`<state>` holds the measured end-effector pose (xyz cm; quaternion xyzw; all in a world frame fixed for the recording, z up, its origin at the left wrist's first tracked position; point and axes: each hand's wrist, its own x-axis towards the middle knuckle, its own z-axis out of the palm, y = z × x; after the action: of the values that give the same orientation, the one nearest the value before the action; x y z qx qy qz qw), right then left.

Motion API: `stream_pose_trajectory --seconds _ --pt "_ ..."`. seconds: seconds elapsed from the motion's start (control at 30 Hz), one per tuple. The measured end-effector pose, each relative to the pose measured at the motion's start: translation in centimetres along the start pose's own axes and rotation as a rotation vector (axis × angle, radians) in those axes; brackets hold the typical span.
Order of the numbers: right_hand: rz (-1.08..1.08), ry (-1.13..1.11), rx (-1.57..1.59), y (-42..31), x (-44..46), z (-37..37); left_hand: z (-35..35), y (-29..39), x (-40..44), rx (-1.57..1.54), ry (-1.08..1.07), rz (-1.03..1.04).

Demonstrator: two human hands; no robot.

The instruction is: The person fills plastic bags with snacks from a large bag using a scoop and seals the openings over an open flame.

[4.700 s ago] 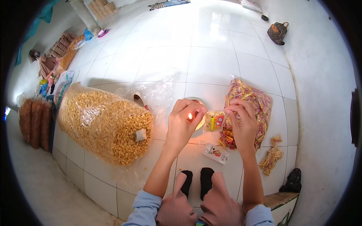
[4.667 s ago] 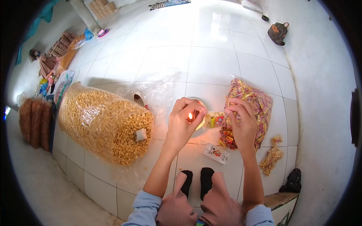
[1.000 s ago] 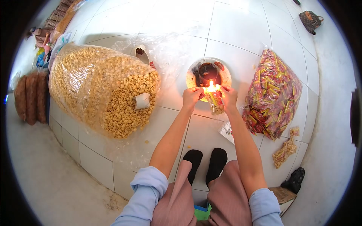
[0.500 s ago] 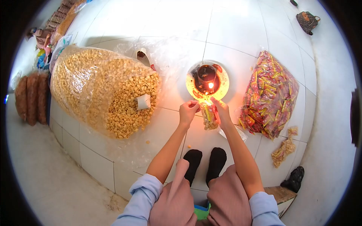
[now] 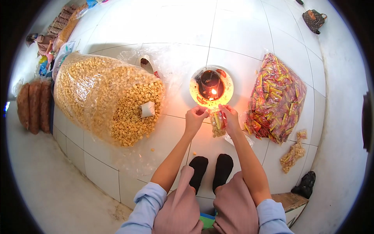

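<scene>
Between my hands hangs a small clear packet (image 5: 218,124) of yellow snacks with a red and yellow sachet inside. My left hand (image 5: 195,119) pinches its top left corner. My right hand (image 5: 230,117) grips its top right side, fingers closed. Just beyond the fingertips, a small flame (image 5: 214,91) burns on a plate (image 5: 230,86) with a dark round container (image 5: 210,78) on it. Partly hidden under my right forearm, a white printed packet (image 5: 246,141) lies on the floor.
A big clear bag of snack rings (image 5: 97,89) with a white scoop (image 5: 147,109) lies left. A bag of red and yellow sachets (image 5: 276,101) stands right, near filled packets (image 5: 293,156). A person (image 5: 43,43) sits far left. A black bag (image 5: 306,184) lies lower right.
Both hands have drawn back from the flame toward me with the packet, which now hangs below the plate's near rim. The view has shifted slightly.
</scene>
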<state>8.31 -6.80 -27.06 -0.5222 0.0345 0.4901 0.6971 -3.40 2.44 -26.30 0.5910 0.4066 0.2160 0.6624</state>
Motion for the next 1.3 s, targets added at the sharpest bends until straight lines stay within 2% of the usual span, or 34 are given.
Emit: stream_pose_trajectory --seconds 0.13,0.23,0.3,0.33,0.43,0.6,0.8,0.97,1.1,1.17,1.3 --pt "0.000 -0.029 0.182 -0.9 -1.2 1.1 0.1 0.8 -0.3 -0.023 -0.048 0.033" --pt "0.055 -0.092 0.124 -1.6 -1.7 1.3 0.1 0.9 -0.3 -0.015 -0.069 0.069" --pt "0.057 -0.174 -0.076 -1.5 -1.3 0.7 0.1 1.0 -0.3 -0.004 -0.070 0.083" --pt "0.057 -0.176 -0.077 -1.4 -1.1 0.5 0.2 1.3 -0.5 -0.017 -0.071 0.094" --pt "0.025 -0.099 -0.126 -1.3 -0.8 0.5 0.3 1.5 -0.6 -0.020 -0.062 0.100" --pt "-0.046 0.039 0.021 -0.7 -0.6 0.2 0.3 1.2 -0.5 0.001 -0.043 0.091" --pt "-0.065 -0.068 -0.040 -1.4 -0.7 -0.3 -0.7 0.1 0.3 0.065 -0.016 0.066" --pt "-0.127 0.032 -0.165 -0.8 -0.3 -0.5 0.1 -0.8 0.6 -0.153 -0.077 0.036" --pt "-0.181 0.118 -0.251 -0.7 -0.1 -0.3 1.4 -0.2 0.9 -0.174 -0.063 -0.058" --pt "-0.202 0.126 -0.251 -0.3 0.4 -0.7 1.8 0.1 1.1 0.144 0.020 -0.042" --pt "-0.256 0.152 -0.282 0.2 1.5 -0.9 2.1 -1.0 1.7 0.188 0.049 -0.056"
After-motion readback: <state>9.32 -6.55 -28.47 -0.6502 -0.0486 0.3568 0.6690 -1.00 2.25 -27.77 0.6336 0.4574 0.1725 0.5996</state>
